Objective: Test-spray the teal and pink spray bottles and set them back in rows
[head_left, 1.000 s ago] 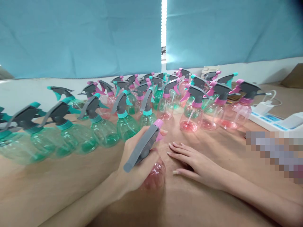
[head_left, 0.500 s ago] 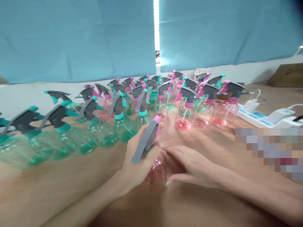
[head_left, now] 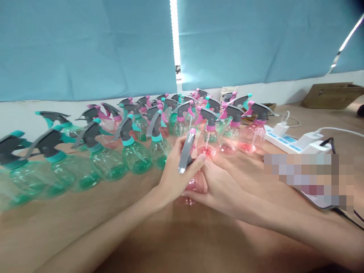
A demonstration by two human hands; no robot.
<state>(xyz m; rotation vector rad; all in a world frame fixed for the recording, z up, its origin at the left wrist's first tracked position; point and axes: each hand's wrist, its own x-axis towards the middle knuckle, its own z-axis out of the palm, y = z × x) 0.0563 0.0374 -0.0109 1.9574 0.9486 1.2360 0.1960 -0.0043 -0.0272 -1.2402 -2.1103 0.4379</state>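
Low in front of me, a pink spray bottle (head_left: pixel 194 185) with a grey sprayer head is between both hands. My left hand (head_left: pixel 178 170) is closed around its neck and sprayer head, the pink nozzle tip pointing away from me. Against the bottle's clear pink body, my right hand (head_left: pixel 220 182) is wrapped from the right, thumb across the near side. Some of its fingers are hidden behind the bottle. Just past my left hand stands a green spray bottle (head_left: pixel 159 151); another pink spray bottle (head_left: pixel 208 142) is close beyond my hands.
Several green spray bottles (head_left: pixel 109 165) line the left side, with mixed pink and green ones behind them. At right lie a white power strip (head_left: pixel 284 141) with plugs, a blurred-out device (head_left: pixel 307 178), cables and a brown box (head_left: pixel 330 94). Blue curtains (head_left: pixel 85 45) hang behind.
My right hand has closed around the bottle's body, where before its fingers were spread beside it. The bottle and both hands have shifted slightly away from me. The view has turned a little right.
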